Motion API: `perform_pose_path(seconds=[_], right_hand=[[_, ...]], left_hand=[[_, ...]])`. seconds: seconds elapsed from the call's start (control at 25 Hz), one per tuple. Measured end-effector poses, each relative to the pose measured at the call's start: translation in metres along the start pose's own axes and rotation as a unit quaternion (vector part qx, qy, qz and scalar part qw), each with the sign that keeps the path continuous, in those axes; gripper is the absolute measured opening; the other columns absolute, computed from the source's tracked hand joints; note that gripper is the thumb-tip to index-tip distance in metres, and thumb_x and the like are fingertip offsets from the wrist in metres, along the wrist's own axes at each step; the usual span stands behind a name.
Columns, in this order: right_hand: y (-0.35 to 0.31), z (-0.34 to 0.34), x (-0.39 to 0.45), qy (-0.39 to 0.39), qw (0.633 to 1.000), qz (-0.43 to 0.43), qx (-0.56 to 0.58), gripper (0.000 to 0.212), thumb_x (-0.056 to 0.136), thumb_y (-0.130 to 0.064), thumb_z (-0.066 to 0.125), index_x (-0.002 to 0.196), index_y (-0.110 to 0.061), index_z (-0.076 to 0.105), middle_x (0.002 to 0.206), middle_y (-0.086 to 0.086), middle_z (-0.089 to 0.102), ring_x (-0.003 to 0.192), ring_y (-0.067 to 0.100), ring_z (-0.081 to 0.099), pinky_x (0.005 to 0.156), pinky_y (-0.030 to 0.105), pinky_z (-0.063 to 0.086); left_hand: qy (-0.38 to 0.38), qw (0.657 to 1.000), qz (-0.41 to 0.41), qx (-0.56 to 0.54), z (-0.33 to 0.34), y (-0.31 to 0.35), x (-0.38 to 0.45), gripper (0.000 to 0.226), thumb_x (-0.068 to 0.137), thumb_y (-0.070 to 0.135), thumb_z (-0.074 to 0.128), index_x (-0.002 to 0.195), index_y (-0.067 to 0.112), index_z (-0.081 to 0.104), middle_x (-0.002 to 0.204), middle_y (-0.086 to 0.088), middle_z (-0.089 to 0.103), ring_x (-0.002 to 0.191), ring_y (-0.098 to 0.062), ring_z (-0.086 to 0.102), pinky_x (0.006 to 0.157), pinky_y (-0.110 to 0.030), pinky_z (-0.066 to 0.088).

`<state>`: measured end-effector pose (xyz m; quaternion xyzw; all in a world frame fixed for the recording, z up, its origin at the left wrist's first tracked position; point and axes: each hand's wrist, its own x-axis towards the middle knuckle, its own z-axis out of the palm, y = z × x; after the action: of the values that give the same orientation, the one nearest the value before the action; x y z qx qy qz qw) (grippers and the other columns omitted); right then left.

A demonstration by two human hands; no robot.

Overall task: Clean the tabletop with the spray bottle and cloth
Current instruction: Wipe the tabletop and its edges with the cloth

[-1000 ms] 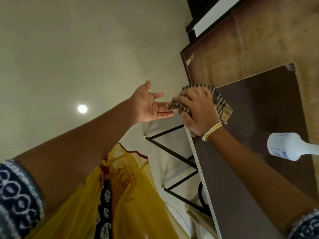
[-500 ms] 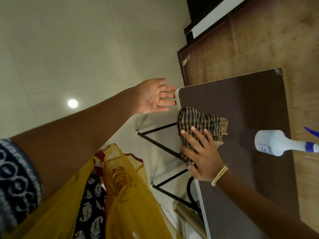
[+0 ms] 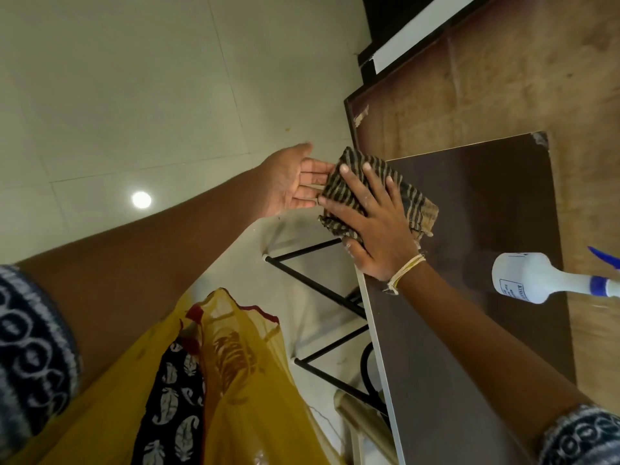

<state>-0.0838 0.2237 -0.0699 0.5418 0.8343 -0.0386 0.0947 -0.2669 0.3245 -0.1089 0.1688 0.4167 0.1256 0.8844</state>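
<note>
Cloth (image 3: 379,199), striped and bunched soft, sits at the worktop's (image 3: 486,209) ten-o'clock corner, part of it over the edge. The right hand (image 3: 372,223) lies flat on it, fingers spread and pressing, gripping nothing. The left hand (image 3: 295,181) waits palm-up and wide at nine o'clock of the cloth, fingertips at its fringe, off the edge. That rag looks light and limp, likely to fold rather than slide, so a flat palm on the middle suits it best. The spray bottle (image 3: 533,276) lies on its side at four o'clock of the cloth, well apart; smooth plastic, best taken at the neck.
</note>
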Motion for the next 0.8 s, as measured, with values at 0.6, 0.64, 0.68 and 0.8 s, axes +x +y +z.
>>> perform_pose_path(seconds=[0.6,0.64,0.68,0.8], right_hand=[[0.010,0.008,-0.047,-0.044,0.998,-0.020,0.028,0.063,0.097,-0.054,0.010,0.152,-0.031,0.030,0.163,0.003,0.018,0.151,0.028,0.013,0.119,0.053,0.012],[0.017,0.006,-0.028,-0.023,0.999,-0.007,0.034,0.064,0.097,-0.054,0.012,0.151,-0.029,0.032,0.162,0.004,0.020,0.151,0.026,0.014,0.119,0.050,0.012],[0.025,0.004,-0.010,-0.003,0.999,0.002,0.034,0.064,0.096,-0.053,0.016,0.151,-0.028,0.035,0.161,0.004,0.024,0.150,0.023,0.016,0.119,0.048,0.014],[0.060,0.001,0.029,0.025,0.998,0.057,0.027,0.060,0.094,-0.051,0.025,0.141,-0.022,0.048,0.146,0.008,0.047,0.138,0.027,0.039,0.110,0.045,0.024]], left_hand=[[0.004,0.996,0.061,-0.062,0.015,-0.018,0.000,0.034,0.095,0.006,0.059,0.128,0.007,0.061,0.111,-0.011,0.069,0.098,-0.017,0.072,0.089,-0.033,0.056],[0.001,0.996,0.064,-0.057,0.016,-0.018,0.000,0.033,0.095,0.006,0.058,0.128,0.006,0.061,0.108,-0.010,0.069,0.092,-0.012,0.072,0.087,-0.032,0.057],[0.004,0.997,0.063,-0.053,0.016,-0.018,0.002,0.032,0.095,0.007,0.058,0.128,0.006,0.061,0.107,-0.011,0.069,0.093,-0.012,0.072,0.085,-0.031,0.058],[0.028,0.998,0.053,-0.032,0.015,-0.012,0.008,0.029,0.094,0.009,0.062,0.122,0.005,0.063,0.109,-0.017,0.071,0.105,-0.026,0.070,0.083,-0.033,0.059]])
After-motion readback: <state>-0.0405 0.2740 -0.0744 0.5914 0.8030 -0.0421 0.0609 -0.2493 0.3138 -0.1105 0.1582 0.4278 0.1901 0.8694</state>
